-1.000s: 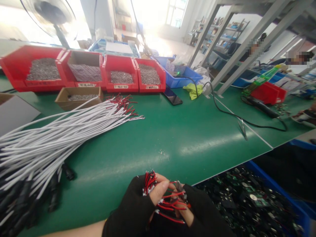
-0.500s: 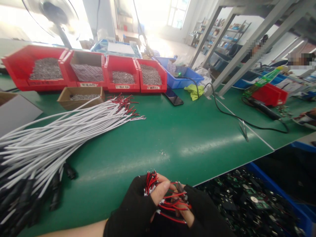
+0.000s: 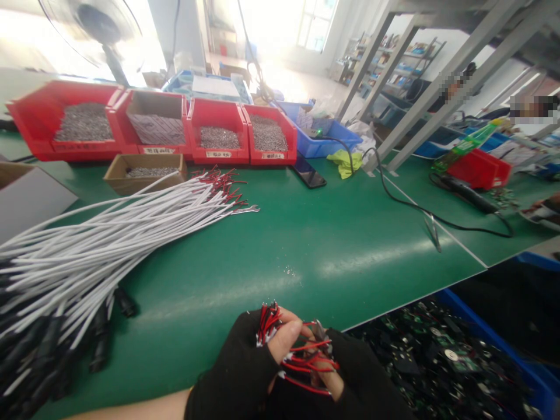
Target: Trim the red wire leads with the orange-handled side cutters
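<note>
My left hand [image 3: 245, 359], in a black fingerless glove, is closed around a bundle of short red and black wires [image 3: 268, 324] with bare silvery tips pointing up. Close against it, my right hand [image 3: 356, 373], gloved the same way, has its fingers curled on more red wires [image 3: 308, 366] with small white ends. These wires span the gap between both hands. The left thumb presses near the fingertips of the right hand. Gloves and fingers hide part of the wires. Both hands are at the near edge of the green table [image 3: 245, 251].
White cables [image 3: 131, 227] with red wire ends lie at left by a wrench [image 3: 247, 209]. Red bins [image 3: 219, 153] of small metal parts line the back, near a phone [image 3: 310, 172]. Tweezers [image 3: 433, 233] lie right. A blue crate [image 3: 536, 373] holds black parts and circuit boards.
</note>
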`<state>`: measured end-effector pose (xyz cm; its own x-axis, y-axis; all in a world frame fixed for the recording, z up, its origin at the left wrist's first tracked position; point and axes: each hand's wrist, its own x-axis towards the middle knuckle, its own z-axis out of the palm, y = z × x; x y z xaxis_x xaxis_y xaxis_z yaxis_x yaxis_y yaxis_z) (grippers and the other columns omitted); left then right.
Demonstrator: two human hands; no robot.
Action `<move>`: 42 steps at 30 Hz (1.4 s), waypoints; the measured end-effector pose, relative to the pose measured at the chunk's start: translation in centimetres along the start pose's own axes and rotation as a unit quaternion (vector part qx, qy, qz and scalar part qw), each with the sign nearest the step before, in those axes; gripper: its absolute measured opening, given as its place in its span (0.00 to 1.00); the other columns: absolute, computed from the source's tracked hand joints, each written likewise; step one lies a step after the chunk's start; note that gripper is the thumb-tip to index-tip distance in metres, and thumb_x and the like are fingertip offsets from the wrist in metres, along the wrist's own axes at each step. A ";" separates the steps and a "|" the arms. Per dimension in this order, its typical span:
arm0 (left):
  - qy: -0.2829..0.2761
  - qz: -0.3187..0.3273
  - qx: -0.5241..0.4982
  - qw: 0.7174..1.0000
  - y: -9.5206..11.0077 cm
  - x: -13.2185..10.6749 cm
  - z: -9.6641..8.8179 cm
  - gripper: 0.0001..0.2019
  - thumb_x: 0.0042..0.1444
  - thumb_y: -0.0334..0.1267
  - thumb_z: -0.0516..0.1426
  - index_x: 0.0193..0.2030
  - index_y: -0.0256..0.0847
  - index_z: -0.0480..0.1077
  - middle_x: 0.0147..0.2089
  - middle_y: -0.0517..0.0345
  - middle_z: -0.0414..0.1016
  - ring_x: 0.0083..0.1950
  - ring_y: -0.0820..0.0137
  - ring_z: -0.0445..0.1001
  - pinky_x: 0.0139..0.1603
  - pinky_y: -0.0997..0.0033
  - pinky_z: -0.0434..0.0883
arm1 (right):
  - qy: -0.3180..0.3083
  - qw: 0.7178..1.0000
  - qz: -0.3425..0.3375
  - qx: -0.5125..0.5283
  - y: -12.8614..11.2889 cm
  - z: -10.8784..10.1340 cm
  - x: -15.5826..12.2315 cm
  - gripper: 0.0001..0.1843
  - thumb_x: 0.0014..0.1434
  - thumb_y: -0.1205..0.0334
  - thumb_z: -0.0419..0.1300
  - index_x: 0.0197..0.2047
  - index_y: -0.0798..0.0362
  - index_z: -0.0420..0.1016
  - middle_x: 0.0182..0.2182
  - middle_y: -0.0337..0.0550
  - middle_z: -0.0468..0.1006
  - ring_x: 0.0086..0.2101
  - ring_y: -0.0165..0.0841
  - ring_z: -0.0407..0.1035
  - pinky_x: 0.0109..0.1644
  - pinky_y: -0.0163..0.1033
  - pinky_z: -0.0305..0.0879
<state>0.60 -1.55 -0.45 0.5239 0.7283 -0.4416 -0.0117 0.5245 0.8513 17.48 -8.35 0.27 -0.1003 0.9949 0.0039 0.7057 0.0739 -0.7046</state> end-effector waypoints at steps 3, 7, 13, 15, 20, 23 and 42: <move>0.000 0.001 0.002 1.000 0.0 0.0 -0.1 0.21 0.54 0.55 0.59 0.34 0.35 0.70 0.31 0.49 0.77 0.32 0.61 0.75 0.32 0.67 0.69 | -0.009 1.000 0.003 0.007 0.1 0.0 0.0 0.14 0.67 0.56 0.55 0.49 0.57 0.72 0.43 0.46 0.75 0.38 0.30 0.72 0.42 0.39 0.73; 0.000 0.000 0.002 1.000 0.0 -0.1 0.0 0.21 0.55 0.56 0.58 0.35 0.35 0.70 0.31 0.49 0.77 0.32 0.61 0.75 0.31 0.66 0.68 | -0.017 1.000 0.006 0.020 0.2 0.0 0.0 0.14 0.67 0.56 0.55 0.49 0.57 0.72 0.44 0.46 0.74 0.39 0.31 0.72 0.43 0.39 0.73; 0.005 -0.002 0.004 1.000 0.0 -0.2 0.0 0.22 0.54 0.57 0.59 0.35 0.35 0.71 0.30 0.50 0.76 0.31 0.62 0.74 0.31 0.66 0.69 | -0.024 0.999 0.008 0.044 0.2 0.3 0.0 0.14 0.67 0.56 0.55 0.49 0.57 0.71 0.42 0.45 0.75 0.37 0.29 0.72 0.40 0.38 0.73; 0.003 0.000 -0.006 1.000 0.0 -0.2 0.0 0.22 0.54 0.56 0.59 0.34 0.35 0.71 0.30 0.50 0.76 0.31 0.63 0.73 0.31 0.67 0.68 | -0.025 0.998 0.007 0.051 0.2 0.3 0.0 0.14 0.67 0.57 0.55 0.49 0.58 0.71 0.41 0.45 0.75 0.36 0.29 0.72 0.39 0.37 0.73; 0.002 -0.007 -0.014 1.000 -0.1 -0.1 -0.1 0.22 0.53 0.56 0.60 0.34 0.34 0.70 0.31 0.50 0.77 0.31 0.63 0.73 0.33 0.66 0.69 | -0.023 0.997 0.009 0.070 0.3 0.4 0.0 0.13 0.67 0.57 0.56 0.47 0.58 0.72 0.39 0.44 0.75 0.34 0.28 0.71 0.38 0.36 0.73; 0.003 -0.006 -0.003 1.000 -0.1 -0.1 -0.1 0.22 0.53 0.57 0.60 0.34 0.34 0.70 0.30 0.50 0.76 0.30 0.63 0.73 0.31 0.66 0.68 | -0.022 0.996 0.013 0.083 0.3 0.4 0.1 0.13 0.67 0.57 0.56 0.47 0.58 0.72 0.39 0.44 0.75 0.34 0.28 0.71 0.38 0.36 0.73; 0.009 -0.005 0.000 1.000 0.4 -0.2 -0.1 0.24 0.51 0.60 0.60 0.33 0.36 0.70 0.24 0.55 0.71 0.25 0.67 0.69 0.26 0.71 0.65 | 0.023 0.978 0.123 0.168 1.5 2.0 0.8 0.20 0.67 0.53 0.52 0.30 0.54 0.76 0.19 0.40 0.74 0.22 0.29 0.72 0.29 0.29 0.71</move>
<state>0.45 -1.46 -0.09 0.5089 0.7311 -0.4545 -0.0072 0.5316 0.8469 17.06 -7.57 -2.16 0.0811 0.9822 -0.1691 0.4337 -0.1876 -0.8813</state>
